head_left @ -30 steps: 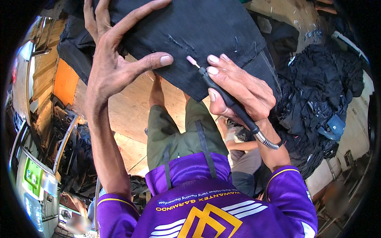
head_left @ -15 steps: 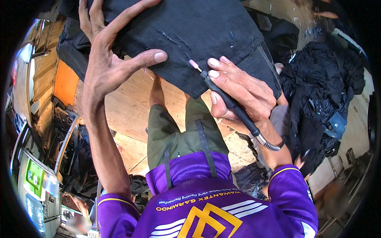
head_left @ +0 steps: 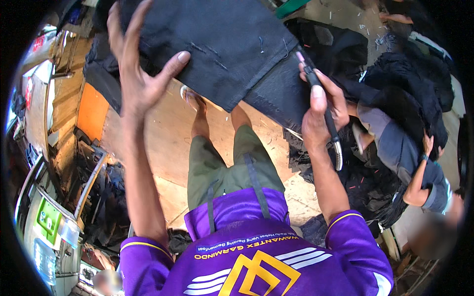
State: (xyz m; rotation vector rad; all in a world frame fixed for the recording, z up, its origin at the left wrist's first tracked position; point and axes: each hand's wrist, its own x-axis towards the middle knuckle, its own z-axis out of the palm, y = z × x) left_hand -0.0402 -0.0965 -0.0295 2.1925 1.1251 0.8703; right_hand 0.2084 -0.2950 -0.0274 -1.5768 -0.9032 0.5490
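Dark denim-like cloth (head_left: 212,24), perhaps a garment leg, lies in front of me. Several frayed slits (head_left: 207,52) mark its surface, and a stitched hem (head_left: 269,69) crosses its right side. My left hand (head_left: 140,89) is spread at the cloth's left side, fingers stretched out and thumb apart, holding nothing. In my right hand (head_left: 323,113) is a black pen-shaped rotary grinder (head_left: 311,75) with a small pink grinding tip (head_left: 300,57) and a metal spring sleeve at its rear. The tip is beside the cloth's right edge; I cannot tell whether it touches.
Dark garments (head_left: 434,84) are heaped at the right, where a co-worker's arm (head_left: 418,180) reaches into them. An orange panel (head_left: 93,111) and a curved-edged frame stand at the left. Below the cloth is a light wooden floor (head_left: 163,148). A green strip (head_left: 290,7) shows at the top.
My right hand has carried the grinder right and up, away from the slits to the cloth's right edge. The cloth has shifted left, exposing more beyond its hem. A co-worker shows more at right.
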